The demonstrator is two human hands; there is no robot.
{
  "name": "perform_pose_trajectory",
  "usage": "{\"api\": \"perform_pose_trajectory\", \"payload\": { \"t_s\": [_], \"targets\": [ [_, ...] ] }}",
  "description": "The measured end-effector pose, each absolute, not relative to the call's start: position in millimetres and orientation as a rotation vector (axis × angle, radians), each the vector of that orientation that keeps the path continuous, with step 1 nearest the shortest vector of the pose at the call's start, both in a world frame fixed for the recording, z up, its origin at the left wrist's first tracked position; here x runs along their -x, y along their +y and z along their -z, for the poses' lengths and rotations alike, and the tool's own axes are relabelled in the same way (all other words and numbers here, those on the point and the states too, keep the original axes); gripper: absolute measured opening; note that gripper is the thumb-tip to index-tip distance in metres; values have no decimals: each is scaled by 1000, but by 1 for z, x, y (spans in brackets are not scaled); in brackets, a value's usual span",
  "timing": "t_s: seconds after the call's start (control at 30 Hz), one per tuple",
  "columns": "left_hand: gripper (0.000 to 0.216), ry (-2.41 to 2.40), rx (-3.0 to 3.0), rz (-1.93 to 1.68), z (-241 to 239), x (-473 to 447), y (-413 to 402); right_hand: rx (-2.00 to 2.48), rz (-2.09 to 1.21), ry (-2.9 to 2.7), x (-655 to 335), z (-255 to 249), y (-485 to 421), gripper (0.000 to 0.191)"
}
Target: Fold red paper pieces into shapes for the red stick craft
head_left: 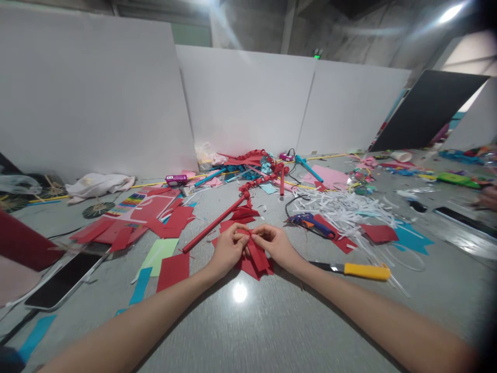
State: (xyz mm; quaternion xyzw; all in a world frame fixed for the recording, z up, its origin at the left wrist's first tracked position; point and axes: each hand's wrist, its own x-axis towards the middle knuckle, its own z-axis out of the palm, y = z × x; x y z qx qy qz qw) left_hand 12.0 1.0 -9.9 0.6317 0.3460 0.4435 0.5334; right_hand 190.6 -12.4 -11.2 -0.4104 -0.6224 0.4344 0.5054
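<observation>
Both my hands meet at the middle of the table over a piece of folded red paper [256, 254]. My left hand [231, 246] pinches it from the left side, thumb and fingers together. From the right, my right hand [274, 243] pinches the same paper close to the left fingertips. More red paper pieces lie beneath and just behind the fingers. A rolled red paper stick [213, 224] slants away to the left of my hands, its far end near a red paper chain [258, 181]. The exact fold between my fingertips is partly hidden.
A blue glue gun [310, 224] and a yellow-handled knife [367, 271] lie to the right, near white paper shreds [341, 207]. A phone [68, 280] and red sheets [173, 272] are on the left. White panels [248, 98] stand behind. Another person's hand [488, 198] shows far right.
</observation>
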Motion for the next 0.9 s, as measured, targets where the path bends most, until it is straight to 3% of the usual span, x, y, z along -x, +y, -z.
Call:
{"api": "perform_pose_trajectory", "payload": {
  "t_s": [0.9],
  "targets": [
    [37, 797, -1528, -1042, 5, -12, 0, 993, -956, -1473, -191, 9, -17, 21]
  ]
}}
